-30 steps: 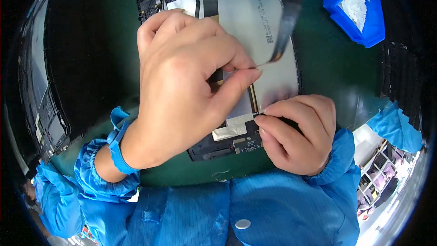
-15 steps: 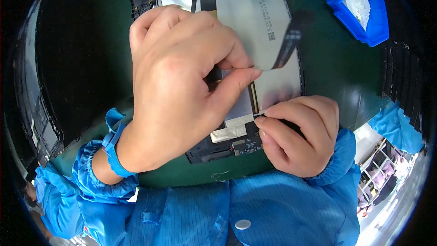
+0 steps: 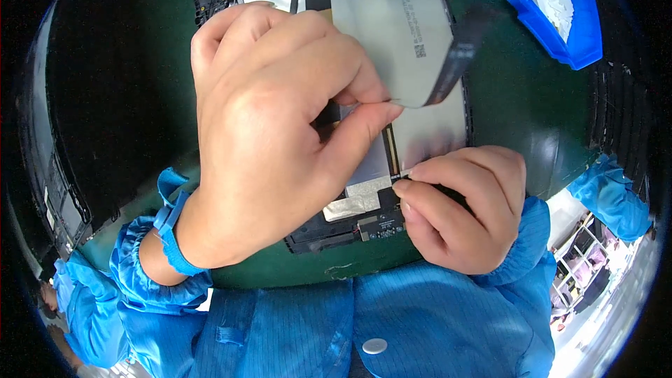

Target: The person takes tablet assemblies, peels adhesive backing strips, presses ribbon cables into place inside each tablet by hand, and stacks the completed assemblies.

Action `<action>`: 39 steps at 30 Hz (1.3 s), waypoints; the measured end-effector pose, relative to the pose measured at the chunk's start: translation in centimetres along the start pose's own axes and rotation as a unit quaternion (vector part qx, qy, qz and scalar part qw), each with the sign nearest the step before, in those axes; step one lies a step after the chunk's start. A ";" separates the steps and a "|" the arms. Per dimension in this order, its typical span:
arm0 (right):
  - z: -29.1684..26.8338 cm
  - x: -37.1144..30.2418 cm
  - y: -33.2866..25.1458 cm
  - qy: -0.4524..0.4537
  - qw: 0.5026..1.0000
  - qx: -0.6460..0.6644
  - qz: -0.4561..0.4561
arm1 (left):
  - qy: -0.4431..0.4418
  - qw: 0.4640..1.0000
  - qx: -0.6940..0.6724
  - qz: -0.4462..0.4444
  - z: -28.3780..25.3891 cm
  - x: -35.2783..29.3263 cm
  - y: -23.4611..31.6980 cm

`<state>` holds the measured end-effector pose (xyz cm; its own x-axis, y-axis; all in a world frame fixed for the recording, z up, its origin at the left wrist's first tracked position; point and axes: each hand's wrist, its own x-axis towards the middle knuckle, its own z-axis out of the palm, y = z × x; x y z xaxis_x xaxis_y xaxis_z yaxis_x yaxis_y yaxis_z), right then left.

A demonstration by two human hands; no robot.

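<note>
An opened tablet-like device (image 3: 437, 122) lies in front of me, its silver back panel and black frame showing. Over its middle, my left hand (image 3: 269, 119) is closed, thumb and forefinger pinching the end of a black flat ribbon cable (image 3: 455, 63). The cable curves up and away to the right, its far end blurred. Below, my right hand (image 3: 469, 206) is closed at the panel's lower part. Its thumb and fingertip meet at the bottom of a narrow dark strip (image 3: 390, 150); whatever they grip is hidden. A small circuit board (image 3: 381, 225) sits beside these fingertips.
On the green mat (image 3: 514, 122), a blue bin (image 3: 588, 35) of white pieces stands at the far right. Dark flat panels (image 3: 66, 196) line the left side, and more black parts (image 3: 619, 112) are stacked at the right edge. A blue-sleeved person (image 3: 87, 315) shows at lower left.
The device and my left hand have shifted very slightly to the left. The ribbon cable's free end has swung a little farther up and right. Both pinches stay the same.
</note>
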<state>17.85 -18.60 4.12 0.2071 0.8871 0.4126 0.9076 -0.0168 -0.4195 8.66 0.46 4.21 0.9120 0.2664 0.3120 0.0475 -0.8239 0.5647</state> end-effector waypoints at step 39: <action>1.8 3.4 4.1 0.013 0.861 0.406 0.306 | 0.028 0.988 -0.070 -0.135 -0.3 -7.0 -2.3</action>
<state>21.59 -14.82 2.31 0.5731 0.8162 -0.0729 0.0730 -0.1394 -0.9875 2.09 0.60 0.95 0.8493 0.4979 0.1754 0.2252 -0.6423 0.7327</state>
